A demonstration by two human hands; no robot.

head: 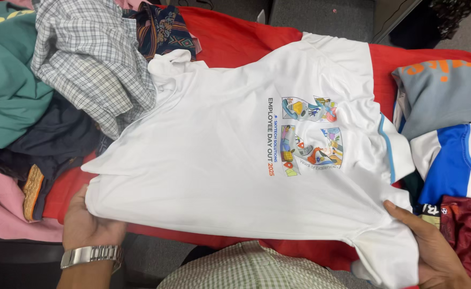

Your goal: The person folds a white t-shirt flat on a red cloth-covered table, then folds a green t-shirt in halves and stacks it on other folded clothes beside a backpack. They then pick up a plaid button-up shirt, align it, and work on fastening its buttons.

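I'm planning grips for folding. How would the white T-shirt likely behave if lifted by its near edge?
The white T-shirt is probably floppy: its left end bunches in soft wrinkles. It looks thin, so likely light. Both the left hand and right hand hold edges, suggesting it would sag between them.

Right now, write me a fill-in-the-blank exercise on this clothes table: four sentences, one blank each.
1. The T-shirt spread flat between both hands is ____ in colour.
2. The cloth covering the table under it is ____.
3. The metal watch sits on the ____ wrist.
4. The right hand grips the T-shirt's near ____ end.

Missing words: white; red; left; sleeve
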